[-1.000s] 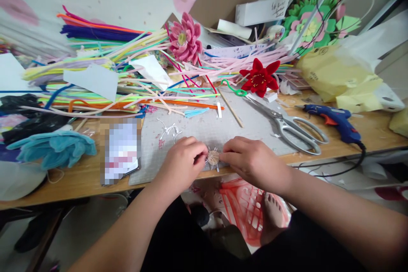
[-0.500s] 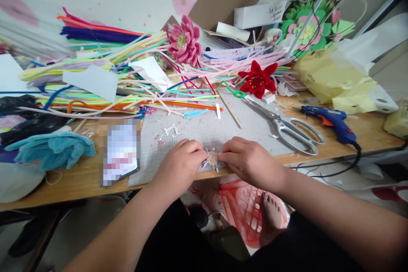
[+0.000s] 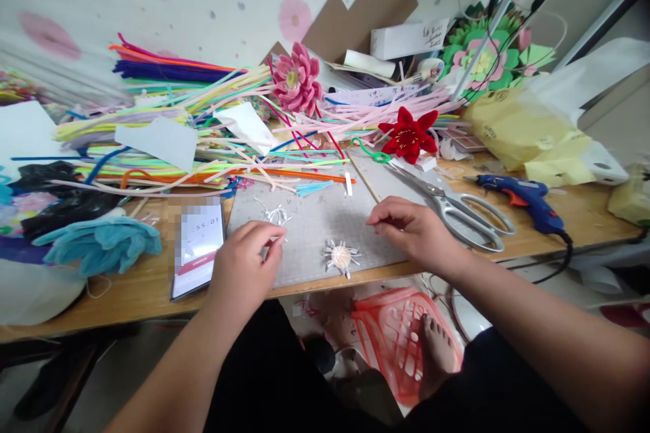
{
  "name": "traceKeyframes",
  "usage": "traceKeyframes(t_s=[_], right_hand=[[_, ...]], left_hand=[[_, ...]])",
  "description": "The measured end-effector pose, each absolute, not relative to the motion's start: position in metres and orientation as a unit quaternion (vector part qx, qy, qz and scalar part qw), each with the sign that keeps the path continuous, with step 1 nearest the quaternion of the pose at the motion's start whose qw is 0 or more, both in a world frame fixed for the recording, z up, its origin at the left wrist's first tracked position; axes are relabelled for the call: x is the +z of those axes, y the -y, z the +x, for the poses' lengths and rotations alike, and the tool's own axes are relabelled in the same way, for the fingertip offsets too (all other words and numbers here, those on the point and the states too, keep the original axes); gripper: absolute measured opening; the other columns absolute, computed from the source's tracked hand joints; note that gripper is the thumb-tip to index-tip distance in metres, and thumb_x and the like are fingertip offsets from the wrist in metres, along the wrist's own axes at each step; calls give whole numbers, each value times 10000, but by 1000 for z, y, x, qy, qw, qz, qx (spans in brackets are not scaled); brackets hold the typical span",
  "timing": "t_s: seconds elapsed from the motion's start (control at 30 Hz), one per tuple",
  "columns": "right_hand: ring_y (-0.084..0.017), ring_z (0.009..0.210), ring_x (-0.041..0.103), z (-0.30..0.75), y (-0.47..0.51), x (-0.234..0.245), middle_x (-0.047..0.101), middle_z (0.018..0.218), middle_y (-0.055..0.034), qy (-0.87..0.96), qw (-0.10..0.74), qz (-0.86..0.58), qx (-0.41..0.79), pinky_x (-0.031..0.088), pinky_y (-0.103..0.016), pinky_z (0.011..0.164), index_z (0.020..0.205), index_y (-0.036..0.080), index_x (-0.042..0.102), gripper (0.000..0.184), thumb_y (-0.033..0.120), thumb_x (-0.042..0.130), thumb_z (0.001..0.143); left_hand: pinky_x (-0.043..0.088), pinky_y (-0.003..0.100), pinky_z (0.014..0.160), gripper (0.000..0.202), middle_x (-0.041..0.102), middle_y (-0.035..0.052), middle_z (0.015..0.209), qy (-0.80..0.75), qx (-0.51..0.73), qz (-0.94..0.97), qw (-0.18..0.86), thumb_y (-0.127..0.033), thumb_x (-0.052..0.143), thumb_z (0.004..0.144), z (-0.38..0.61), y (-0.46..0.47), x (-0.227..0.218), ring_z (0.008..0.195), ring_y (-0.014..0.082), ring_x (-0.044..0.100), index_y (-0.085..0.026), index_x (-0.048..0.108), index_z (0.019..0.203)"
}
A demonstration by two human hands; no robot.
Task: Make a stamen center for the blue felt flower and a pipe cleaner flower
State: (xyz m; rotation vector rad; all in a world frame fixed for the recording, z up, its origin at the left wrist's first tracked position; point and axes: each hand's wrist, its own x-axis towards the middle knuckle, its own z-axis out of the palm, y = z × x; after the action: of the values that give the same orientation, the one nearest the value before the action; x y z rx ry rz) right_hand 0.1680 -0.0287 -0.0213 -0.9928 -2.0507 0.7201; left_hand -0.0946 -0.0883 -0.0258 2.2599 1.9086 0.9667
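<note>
A small round beige disc with white thread across it and short white ends sticking out all round lies near the front edge of the grey cutting mat. To its left, my left hand hovers with bent fingers and a gap between thumb and forefinger. Its fingertips are close to a small tangle of white strings. My right hand is above the mat on the other side, fingers loosely curled and nothing seen in them. Neither hand touches the disc.
A phone lies left of the mat, by a blue fuzzy flower. Silver scissors and a blue glue gun lie right. Behind are coloured pipe cleaners, a red flower and a thin wooden stick.
Both hands have let go of the thread-wrapped disc and moved apart, left hand leftward, right hand rightward and up. The disc now lies uncovered on the mat.
</note>
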Motion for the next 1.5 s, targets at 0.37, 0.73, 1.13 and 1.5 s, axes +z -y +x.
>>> traceKeyframes(t_s=[0.37, 0.73, 1.13, 1.5], right_hand=[[-128, 706, 578, 134, 15, -11, 619, 784, -36, 849, 321, -335, 252, 481, -270, 671, 788, 167, 649, 152, 80, 529, 754], [-124, 687, 569, 115, 10, -10, 621, 765, -34, 854, 318, -324, 253, 471, -265, 674, 779, 153, 658, 142, 59, 558, 741], [-123, 736, 624, 82, 9, -11, 687, 873, -42, 780, 310, -340, 425, 480, -255, 683, 910, 143, 648, 188, 136, 663, 723], [-96, 610, 551, 89, 0, -9, 601, 664, 12, 795, 302, -352, 392, 425, -220, 587, 755, 136, 611, 109, 51, 592, 689]], left_hand=[[431, 316, 686, 144, 601, 36, 885, -695, 182, 695, 24, -327, 573, 773, -101, 65, -23, 779, 200, 586, -220, 612, 861], [380, 389, 750, 115, 585, 86, 822, -670, 156, 725, 17, -188, 501, 763, -98, 44, -20, 831, 266, 542, -198, 589, 690], [367, 221, 520, 71, 543, -42, 652, -628, 303, 672, 250, -232, 467, 807, -82, 60, 1, 571, 110, 492, -204, 522, 773], [431, 256, 628, 99, 589, -17, 747, -614, 335, 652, 293, -256, 573, 761, -89, 58, -10, 702, 131, 562, -200, 548, 839]])
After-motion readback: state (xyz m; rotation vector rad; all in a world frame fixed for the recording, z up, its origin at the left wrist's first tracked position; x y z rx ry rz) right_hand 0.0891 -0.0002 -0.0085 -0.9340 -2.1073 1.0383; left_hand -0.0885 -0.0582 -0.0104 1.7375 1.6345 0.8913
